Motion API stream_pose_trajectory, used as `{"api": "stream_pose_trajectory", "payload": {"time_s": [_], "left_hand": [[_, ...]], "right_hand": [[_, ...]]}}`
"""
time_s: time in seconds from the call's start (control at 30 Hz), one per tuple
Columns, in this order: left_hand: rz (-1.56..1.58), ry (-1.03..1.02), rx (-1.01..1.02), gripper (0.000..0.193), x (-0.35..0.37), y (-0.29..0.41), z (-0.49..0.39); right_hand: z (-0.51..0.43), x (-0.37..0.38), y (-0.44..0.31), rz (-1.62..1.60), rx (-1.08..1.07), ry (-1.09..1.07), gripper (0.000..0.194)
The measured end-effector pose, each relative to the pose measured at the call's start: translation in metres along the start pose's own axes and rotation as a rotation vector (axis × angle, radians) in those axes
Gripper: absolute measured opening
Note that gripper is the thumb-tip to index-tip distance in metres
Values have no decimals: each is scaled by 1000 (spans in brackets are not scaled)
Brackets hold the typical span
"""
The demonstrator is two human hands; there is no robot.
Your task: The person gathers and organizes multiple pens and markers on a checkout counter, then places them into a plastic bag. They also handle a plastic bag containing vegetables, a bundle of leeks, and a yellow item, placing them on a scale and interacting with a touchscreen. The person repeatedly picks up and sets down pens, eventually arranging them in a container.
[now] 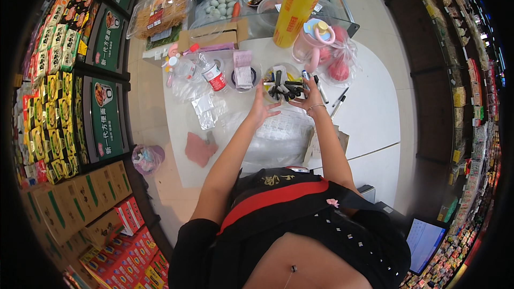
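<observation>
A clear round tub [270, 95] full of marker pens [286, 89] stands on the white table. My left hand [263, 106] is at its left side, fingers apart and thumb pointing right; it seems empty. On the other side is my right hand [312, 95], fingers spread by the tub's rim. A blue-capped marker [306, 75] stands against its fingers; whether they grip it is not plain. Just right of that hand a white marker [322, 90] leans. Two more pens, one a white pen [338, 106], lie on the table. Printed sheets under plastic [277, 126] lie below my hands.
Left of the tub are a tape roll [243, 78] with receipts on it and plastic bottles [213, 74]. Behind it stand a yellow film roll [298, 10], a pink cup [305, 46] and bagged red fruit [338, 69]. A pink cloth [200, 148] lies front left. Shelves flank both sides.
</observation>
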State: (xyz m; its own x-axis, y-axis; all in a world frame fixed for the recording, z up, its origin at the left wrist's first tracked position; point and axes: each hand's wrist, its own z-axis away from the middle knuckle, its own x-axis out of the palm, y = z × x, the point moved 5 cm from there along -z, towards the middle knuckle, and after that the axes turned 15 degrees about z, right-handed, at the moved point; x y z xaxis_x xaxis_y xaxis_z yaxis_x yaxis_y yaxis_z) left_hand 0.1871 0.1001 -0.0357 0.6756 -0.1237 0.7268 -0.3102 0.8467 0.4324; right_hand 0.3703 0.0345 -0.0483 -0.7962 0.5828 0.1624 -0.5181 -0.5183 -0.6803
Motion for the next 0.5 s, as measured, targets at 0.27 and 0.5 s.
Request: {"api": "stream_pose_trajectory", "payload": {"time_s": [0.27,0.5], "left_hand": [[28,258,100,81,-105,-11,-32],[354,424,67,64,-142,14,-66]], "right_hand": [[13,2,21,-232,60,119,60],[2,-25,39,606,-540,579,57]]}}
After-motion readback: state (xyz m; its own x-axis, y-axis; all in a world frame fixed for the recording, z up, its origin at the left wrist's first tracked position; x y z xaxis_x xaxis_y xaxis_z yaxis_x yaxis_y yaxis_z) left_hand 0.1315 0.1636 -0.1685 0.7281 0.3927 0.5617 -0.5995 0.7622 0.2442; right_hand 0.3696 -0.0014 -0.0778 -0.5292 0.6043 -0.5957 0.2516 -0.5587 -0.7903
